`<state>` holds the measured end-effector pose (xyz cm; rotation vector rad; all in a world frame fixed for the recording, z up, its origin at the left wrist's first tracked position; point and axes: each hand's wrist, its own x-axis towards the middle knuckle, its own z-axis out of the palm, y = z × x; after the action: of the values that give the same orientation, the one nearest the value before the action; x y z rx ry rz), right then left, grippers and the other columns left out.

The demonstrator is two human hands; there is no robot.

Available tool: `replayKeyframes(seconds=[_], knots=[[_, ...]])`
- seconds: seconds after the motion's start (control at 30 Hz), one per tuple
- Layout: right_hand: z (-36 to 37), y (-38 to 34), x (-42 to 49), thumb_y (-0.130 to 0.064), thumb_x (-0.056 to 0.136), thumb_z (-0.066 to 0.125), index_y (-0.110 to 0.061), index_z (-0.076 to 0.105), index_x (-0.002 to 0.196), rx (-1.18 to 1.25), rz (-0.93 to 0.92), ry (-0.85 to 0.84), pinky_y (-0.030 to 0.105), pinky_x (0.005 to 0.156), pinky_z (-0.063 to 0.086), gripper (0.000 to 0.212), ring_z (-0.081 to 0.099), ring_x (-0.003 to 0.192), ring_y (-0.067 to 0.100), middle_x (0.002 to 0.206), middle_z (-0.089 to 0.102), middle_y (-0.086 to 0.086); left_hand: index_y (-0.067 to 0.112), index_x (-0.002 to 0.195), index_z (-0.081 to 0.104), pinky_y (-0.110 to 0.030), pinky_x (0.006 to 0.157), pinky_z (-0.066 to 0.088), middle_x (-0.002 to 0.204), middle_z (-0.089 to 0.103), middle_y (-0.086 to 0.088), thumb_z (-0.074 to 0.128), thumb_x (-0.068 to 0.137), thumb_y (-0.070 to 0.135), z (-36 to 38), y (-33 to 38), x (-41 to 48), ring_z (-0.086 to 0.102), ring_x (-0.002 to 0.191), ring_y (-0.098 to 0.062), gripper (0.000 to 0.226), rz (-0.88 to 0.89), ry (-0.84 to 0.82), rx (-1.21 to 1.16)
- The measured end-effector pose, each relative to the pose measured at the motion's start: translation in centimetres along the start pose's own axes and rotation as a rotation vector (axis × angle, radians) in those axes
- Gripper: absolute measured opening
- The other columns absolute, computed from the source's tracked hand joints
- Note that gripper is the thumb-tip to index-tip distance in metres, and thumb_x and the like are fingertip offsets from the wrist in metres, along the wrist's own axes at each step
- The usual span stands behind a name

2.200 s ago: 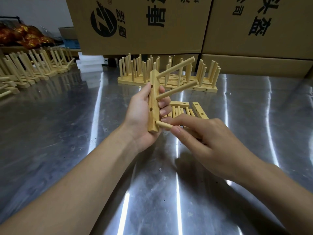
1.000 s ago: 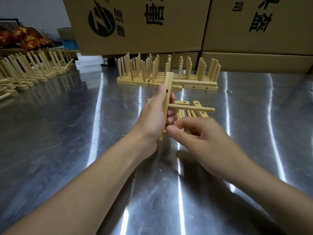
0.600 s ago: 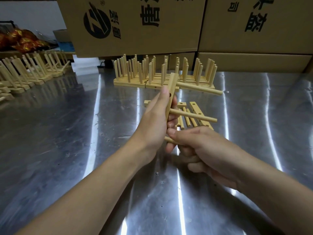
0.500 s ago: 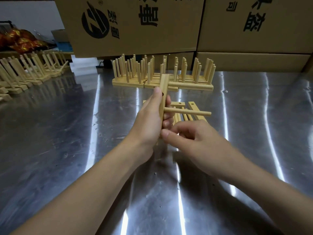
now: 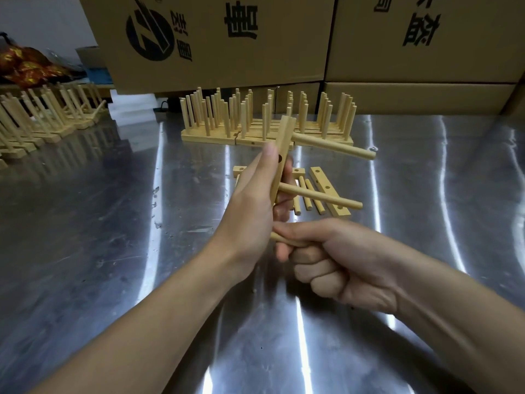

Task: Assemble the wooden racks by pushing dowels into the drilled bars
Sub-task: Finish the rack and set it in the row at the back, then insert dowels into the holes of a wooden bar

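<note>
My left hand grips a drilled wooden bar held upright above the steel table. Two dowels stick out of the bar to the right: an upper dowel and a middle dowel. My right hand is curled in a fist around a third dowel at the bar's lower end, which my hands hide. Loose dowels and a spare drilled bar lie on the table just behind my hands.
Finished racks stand in a row at the back centre, more racks at the far left. Large cardboard boxes wall off the back. The steel table is shiny with glare streaks.
My right hand has turned from a fingertip pinch into a full fist around the lowest dowel and dropped a little. The bar has tilted so the dowels point down to the right.
</note>
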<state>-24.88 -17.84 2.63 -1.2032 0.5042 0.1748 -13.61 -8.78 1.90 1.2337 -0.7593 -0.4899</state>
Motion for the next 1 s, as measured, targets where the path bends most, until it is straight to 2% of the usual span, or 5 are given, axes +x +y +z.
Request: replayKeyframes(seconds=[0.23, 0.37, 0.53, 0.7, 1.0], knots=[[-1.6, -1.3, -0.4, -0.040, 0.093, 0.073, -0.014, 0.067, 0.101, -0.075, 0.007, -0.077, 0.010, 0.035, 0.019, 0.027, 0.025, 0.050, 0.003, 0.065, 0.041, -0.004, 0.021, 0.098, 0.062, -0.026, 0.064, 0.045, 0.082, 0.053, 0.005, 0.038, 0.101, 0.062, 0.4, -0.8, 0.0, 0.050, 0.073, -0.013, 0.048, 0.048, 0.060, 0.081], [-3.5, -2.1, -0.6, -0.031, 0.082, 0.085, -0.009, 0.075, 0.113, 0.030, -0.093, -0.102, 0.017, 0.042, 0.043, 0.039, 0.058, 0.062, 0.013, 0.092, 0.071, 0.013, 0.029, 0.099, 0.065, -0.025, 0.075, 0.050, 0.083, 0.060, 0.012, 0.032, 0.112, 0.056, 0.0, -1.0, 0.5, 0.057, 0.079, -0.007, 0.045, -0.014, 0.182, 0.034], [-4.0, -1.9, -0.4, -0.039, 0.084, 0.084, -0.010, 0.078, 0.117, 0.019, -0.256, -0.051, 0.017, 0.054, 0.050, 0.045, 0.063, 0.065, 0.011, 0.099, 0.074, 0.010, 0.034, 0.113, 0.060, -0.054, 0.101, 0.058, 0.117, 0.065, -0.007, 0.029, 0.109, 0.063, -0.1, -0.8, 0.8, 0.073, 0.106, -0.024, 0.043, -0.149, 0.202, -0.239], [-2.6, -0.7, 0.8, -0.033, 0.083, 0.085, -0.020, 0.084, 0.097, -0.335, -0.572, 0.385, 0.017, 0.053, 0.041, 0.020, 0.053, 0.064, 0.011, 0.081, 0.066, 0.017, 0.035, 0.129, 0.055, -0.031, 0.074, 0.064, 0.098, 0.078, 0.001, 0.027, 0.110, 0.057, 0.4, -1.3, 0.9, 0.079, 0.089, -0.013, 0.041, -0.142, 0.164, -0.307], [-9.2, -7.6, 2.5, -0.023, 0.094, 0.078, -0.017, 0.082, 0.100, -0.764, -0.645, 0.592, 0.038, 0.077, 0.052, 0.009, 0.068, 0.079, 0.016, 0.090, 0.078, 0.010, 0.061, 0.136, 0.048, -0.025, 0.071, 0.054, 0.124, 0.068, 0.007, 0.039, 0.106, 0.060, 0.2, -1.7, 1.3, 0.068, 0.107, -0.010, 0.032, -0.212, 0.204, -0.187]])
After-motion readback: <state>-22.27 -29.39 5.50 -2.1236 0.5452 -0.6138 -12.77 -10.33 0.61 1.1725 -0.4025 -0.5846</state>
